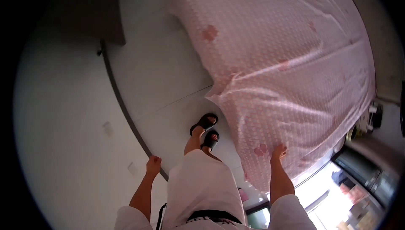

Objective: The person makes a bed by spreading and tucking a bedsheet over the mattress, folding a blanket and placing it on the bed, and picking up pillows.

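While the left hand (154, 163) is loosely fisted by the dark baseboard (122, 103), nothing visible in it, the right hand (279, 151) looks partly curled over the pink sheet (274, 103); grip or contact, can't tell. Sheet: draped, wrinkled, right of black slippers (205, 123).
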Available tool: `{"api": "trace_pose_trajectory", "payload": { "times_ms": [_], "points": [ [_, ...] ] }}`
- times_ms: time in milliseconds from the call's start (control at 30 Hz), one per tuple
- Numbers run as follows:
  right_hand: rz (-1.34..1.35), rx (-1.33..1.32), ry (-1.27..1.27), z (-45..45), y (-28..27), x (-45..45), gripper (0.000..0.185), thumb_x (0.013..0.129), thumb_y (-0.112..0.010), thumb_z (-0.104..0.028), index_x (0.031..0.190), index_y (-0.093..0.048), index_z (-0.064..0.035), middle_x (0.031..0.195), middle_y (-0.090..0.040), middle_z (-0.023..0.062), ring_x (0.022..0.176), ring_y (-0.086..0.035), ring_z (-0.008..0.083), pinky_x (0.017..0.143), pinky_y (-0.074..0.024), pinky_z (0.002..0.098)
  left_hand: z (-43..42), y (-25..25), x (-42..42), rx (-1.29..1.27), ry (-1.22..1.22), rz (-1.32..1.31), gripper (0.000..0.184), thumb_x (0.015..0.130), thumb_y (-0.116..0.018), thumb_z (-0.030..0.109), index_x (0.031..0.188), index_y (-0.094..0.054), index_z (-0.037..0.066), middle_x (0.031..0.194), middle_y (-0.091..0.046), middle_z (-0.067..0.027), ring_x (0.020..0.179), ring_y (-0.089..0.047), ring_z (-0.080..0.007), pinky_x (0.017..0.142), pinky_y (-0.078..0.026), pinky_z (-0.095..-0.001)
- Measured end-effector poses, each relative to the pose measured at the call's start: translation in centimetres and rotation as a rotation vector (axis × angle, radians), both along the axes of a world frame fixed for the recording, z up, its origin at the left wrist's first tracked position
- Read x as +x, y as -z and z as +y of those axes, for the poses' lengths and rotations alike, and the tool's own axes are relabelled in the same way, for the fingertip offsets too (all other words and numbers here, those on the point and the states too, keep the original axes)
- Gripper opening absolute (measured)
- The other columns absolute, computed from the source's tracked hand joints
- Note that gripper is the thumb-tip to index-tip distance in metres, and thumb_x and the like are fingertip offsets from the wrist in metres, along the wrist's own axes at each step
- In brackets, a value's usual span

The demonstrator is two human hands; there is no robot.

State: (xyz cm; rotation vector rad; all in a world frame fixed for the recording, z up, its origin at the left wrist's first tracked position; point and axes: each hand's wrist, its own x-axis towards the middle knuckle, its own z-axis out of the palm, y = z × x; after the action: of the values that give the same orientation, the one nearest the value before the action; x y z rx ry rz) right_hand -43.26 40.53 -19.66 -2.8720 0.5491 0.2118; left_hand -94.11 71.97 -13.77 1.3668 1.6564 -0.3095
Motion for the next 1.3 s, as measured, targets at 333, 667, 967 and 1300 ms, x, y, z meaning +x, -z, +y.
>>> {"api": "trace_pose_trajectory", "payload": {
  "times_ms": [333, 667, 967, 1300],
  "points": [
    [0.061, 0.231, -0.763, 32.6, -0.6, -5.1, 0.063, 0.088, -0.044, -0.043, 0.137, -0.027, -0.0068, 0.139, -0.031, 0.0158, 0.129, -0.026, 0.0321, 0.105, -0.0204, 0.04, -3.0, -0.8, -0.2, -0.251, -0.401, -0.02, 0.024, 0.084, -0.057, 0.021, 0.093, -0.054, -0.001, 0.084, -0.061, -0.0101, 0.069, -0.059, -0.0185, 0.064, -0.048, -0.0315],
    [-0.154, 0.199, -1.101, 51.8, -5.2, 1.8, 0.062, 0.084, -0.056, -0.03, 0.13, -0.032, 0.0033, 0.133, -0.034, 0.0232, 0.125, -0.032, 0.0328, 0.104, -0.0233, 0.0349, 16.4, -3.1, 4.4, -0.065, -0.412, -0.262, 0.022, 0.085, -0.057, 0.02, 0.091, -0.053, 0.0, 0.079, -0.06, -0.009, 0.069, -0.058, -0.0175, 0.064, -0.048, -0.0304],
    [0.606, 0.128, -0.79, 53.9, -2.0, 7.2, 0.098, 0.071, -0.063, -0.053, 0.136, -0.016, 0.0023, 0.139, -0.015, 0.0278, 0.13, -0.012, 0.0432, 0.106, -0.0136, 0.0454, 26.9, -6.0, 2.8, -0.003, -0.303, -0.083, 0.02, 0.085, -0.055, 0.022, 0.088, -0.054, 0.002, 0.072, -0.059, -0.0065, 0.063, -0.057, -0.0149, 0.06, -0.047, -0.029],
    [0.899, 0.019, -0.633, 55.8, -4.8, 6.1, 0.112, 0.073, -0.052, -0.064, 0.136, 0.009, 0.0059, 0.142, 0.012, 0.0289, 0.131, 0.017, 0.0415, 0.106, 0.004, 0.0497, 41.1, -8.0, 8.3, -0.004, -0.078, -0.009, 0.023, 0.079, -0.061, 0.025, 0.085, -0.056, 0.004, 0.079, -0.063, -0.0133, 0.075, -0.061, -0.0276, 0.069, -0.048, -0.0368]
  ]
}}
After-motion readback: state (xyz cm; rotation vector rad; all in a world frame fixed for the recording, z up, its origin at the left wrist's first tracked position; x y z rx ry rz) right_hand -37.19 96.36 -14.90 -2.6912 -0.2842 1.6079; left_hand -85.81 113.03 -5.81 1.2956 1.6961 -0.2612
